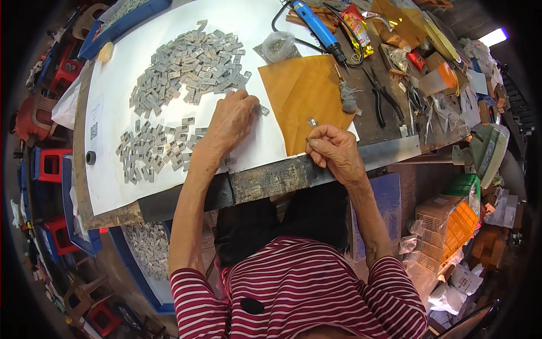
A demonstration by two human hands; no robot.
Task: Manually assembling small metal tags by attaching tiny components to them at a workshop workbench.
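Observation:
My left hand (230,121) lies on the white sheet (141,56) with its fingers curled around small grey metal pieces, one showing at the fingertips (263,110). A big heap of the same grey pieces (189,68) spreads just beyond it, and a second heap (152,150) lies to its left. My right hand (334,150) rests at the near edge of an orange-brown paper sheet (305,96), fingers pinched together on something too small to make out. One loose grey piece (311,121) sits on that paper just above the hand.
A blue power tool (319,25) with a black cable, black pliers (379,96), a clear bag of small parts (278,45) and assorted clutter fill the bench's right side. Blue trays and red stools stand at the left; an orange crate (457,223) at the lower right.

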